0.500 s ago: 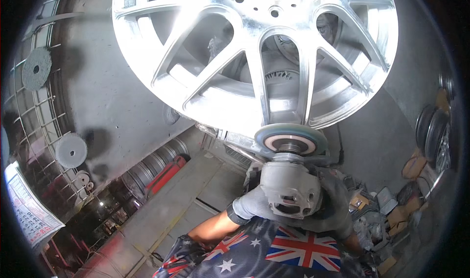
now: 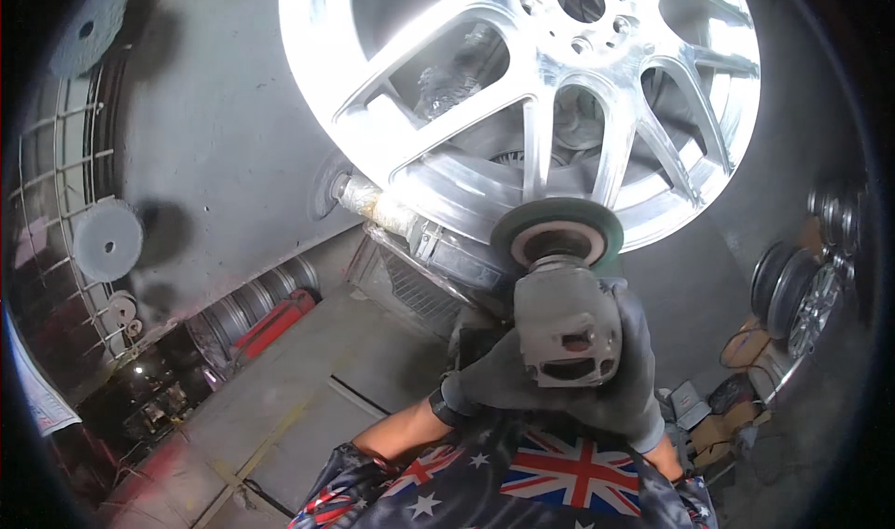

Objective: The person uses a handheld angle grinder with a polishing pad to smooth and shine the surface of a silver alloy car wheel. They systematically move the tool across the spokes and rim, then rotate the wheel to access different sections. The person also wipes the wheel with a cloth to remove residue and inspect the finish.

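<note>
Fingers mostly hidden; gloved left hand (image 2: 487, 378) and right hand (image 2: 640, 366) hold the grinder (image 2: 569, 329). Versus half a second ago, my disc (image 2: 559, 226) overlaps more of the wheel's (image 2: 545, 63) lower rim, face tilted further into view.

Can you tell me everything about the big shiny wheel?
The wheel is silvery and looks like polished metal, with bright white glare on its left side. Slim spokes run from the middle to a round rim. In the middle is a round hole with smaller holes around it. Its front faces us, and its top is cut off. A tool's disc overlaps its lower edge; I can't tell if they touch.
</note>
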A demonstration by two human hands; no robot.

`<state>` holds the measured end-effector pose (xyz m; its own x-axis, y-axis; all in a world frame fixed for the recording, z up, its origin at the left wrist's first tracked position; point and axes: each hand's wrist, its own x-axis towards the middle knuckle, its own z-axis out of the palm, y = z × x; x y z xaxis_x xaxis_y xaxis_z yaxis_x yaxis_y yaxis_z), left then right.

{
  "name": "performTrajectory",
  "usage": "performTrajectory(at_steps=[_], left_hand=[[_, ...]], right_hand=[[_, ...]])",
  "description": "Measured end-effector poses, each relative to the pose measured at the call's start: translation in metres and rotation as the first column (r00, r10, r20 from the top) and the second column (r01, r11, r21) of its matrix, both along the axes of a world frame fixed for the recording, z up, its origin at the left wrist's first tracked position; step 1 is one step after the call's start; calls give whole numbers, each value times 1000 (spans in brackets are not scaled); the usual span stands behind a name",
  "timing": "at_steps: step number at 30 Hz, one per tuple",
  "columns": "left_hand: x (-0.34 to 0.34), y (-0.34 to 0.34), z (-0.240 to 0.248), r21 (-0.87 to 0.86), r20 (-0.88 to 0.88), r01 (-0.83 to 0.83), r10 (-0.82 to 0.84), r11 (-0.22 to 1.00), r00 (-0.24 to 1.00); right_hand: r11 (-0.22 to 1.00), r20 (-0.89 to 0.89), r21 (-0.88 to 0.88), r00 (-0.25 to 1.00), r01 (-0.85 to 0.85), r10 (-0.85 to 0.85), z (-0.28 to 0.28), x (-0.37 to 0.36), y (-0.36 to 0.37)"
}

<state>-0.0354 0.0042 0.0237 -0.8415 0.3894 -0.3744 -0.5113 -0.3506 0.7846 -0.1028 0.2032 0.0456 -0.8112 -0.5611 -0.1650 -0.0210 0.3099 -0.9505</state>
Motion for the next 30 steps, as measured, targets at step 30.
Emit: performTrajectory(at_steps=[30], left_hand=[[-91,-92,-13,-473,-615,-845,595,248,518]], right_hand=[[698,-20,-16,697,716,-716,33,58,16]])
